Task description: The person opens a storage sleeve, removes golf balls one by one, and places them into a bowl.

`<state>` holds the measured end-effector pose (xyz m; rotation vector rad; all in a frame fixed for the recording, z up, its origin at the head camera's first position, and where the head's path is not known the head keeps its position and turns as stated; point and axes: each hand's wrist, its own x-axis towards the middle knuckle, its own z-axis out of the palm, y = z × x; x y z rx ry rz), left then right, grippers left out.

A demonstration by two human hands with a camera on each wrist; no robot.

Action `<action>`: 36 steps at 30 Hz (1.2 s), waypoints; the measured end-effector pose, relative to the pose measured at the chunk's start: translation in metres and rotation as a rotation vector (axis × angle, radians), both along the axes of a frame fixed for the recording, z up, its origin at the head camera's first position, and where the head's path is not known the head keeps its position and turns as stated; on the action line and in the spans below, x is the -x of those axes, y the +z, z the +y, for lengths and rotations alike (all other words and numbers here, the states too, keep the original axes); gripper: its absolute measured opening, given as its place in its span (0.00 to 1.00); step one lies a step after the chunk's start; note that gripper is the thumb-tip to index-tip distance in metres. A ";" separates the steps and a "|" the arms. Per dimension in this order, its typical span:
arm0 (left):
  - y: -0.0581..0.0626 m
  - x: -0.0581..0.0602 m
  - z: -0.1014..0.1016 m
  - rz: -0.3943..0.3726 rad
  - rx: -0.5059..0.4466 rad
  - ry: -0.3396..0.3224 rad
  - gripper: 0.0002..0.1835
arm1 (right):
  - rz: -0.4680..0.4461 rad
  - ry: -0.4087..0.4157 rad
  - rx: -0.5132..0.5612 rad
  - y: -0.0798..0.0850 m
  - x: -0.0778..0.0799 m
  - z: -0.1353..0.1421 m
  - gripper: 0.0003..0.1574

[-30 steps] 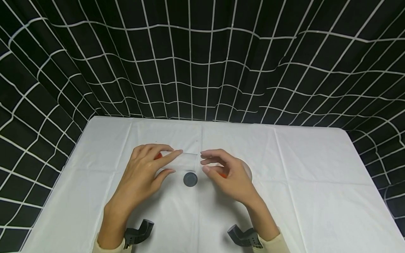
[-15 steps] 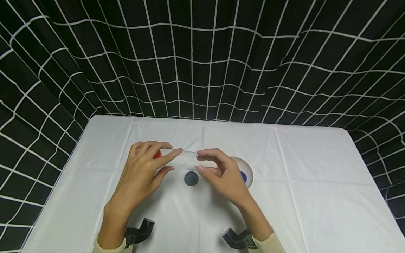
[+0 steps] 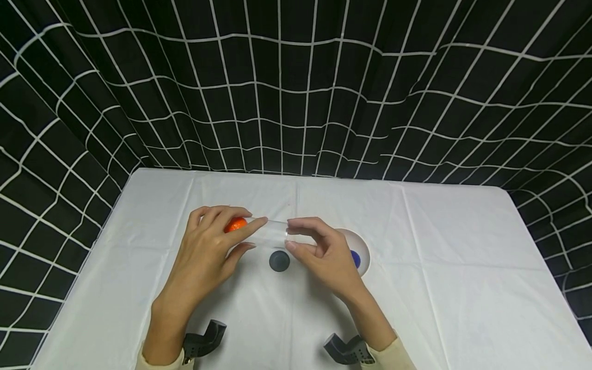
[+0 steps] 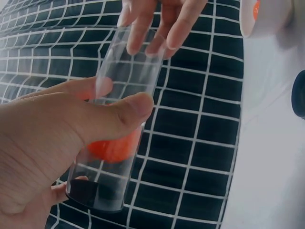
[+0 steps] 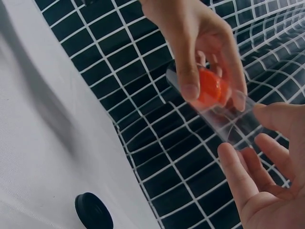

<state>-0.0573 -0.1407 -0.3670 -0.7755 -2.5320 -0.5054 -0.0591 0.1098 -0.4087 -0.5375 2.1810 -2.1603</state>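
Note:
A clear cylindrical tube (image 3: 273, 234) lies sideways above the table, its dark base (image 4: 85, 192) toward the left. My left hand (image 3: 208, 252) grips it, thumb on one side and fingers on the other. Inside sits a shiny orange ball (image 3: 237, 224), partly covered by the left fingers. At the tube's right end, my right hand (image 3: 330, 257) pinches the rim between thumb and fingertips. Below this end, a dark round cap (image 3: 279, 261) lies on the table; the right wrist view shows the cap (image 5: 93, 211) from the side.
A white bowl (image 3: 365, 246) stands behind the right hand, partly hidden by it. In it are a blue object (image 3: 355, 259) and something orange (image 4: 256, 9). White cloth (image 3: 462, 267) covers the table, and a black curtain with a white grid (image 3: 296, 103) surrounds it.
My right hand has moved left to the tube's rim, uncovering the blue object in the bowl. The orange ball shows slightly farther right inside the tube. The left hand barely moved.

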 end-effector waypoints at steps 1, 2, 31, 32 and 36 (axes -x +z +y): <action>0.000 0.000 0.000 0.004 -0.001 0.000 0.30 | -0.002 0.003 0.006 0.000 0.000 0.000 0.26; 0.000 0.000 0.000 0.007 -0.004 -0.001 0.30 | -0.004 0.008 0.014 0.000 0.000 0.000 0.26; 0.001 0.001 -0.004 -0.050 -0.017 0.009 0.30 | -0.055 -0.032 0.006 0.004 0.002 0.008 0.27; 0.000 0.001 -0.004 -0.059 -0.018 0.010 0.30 | -0.057 -0.038 0.000 0.004 0.002 0.008 0.27; -0.002 0.001 -0.004 -0.101 -0.026 0.017 0.31 | -0.076 -0.070 -0.038 0.005 0.002 0.012 0.26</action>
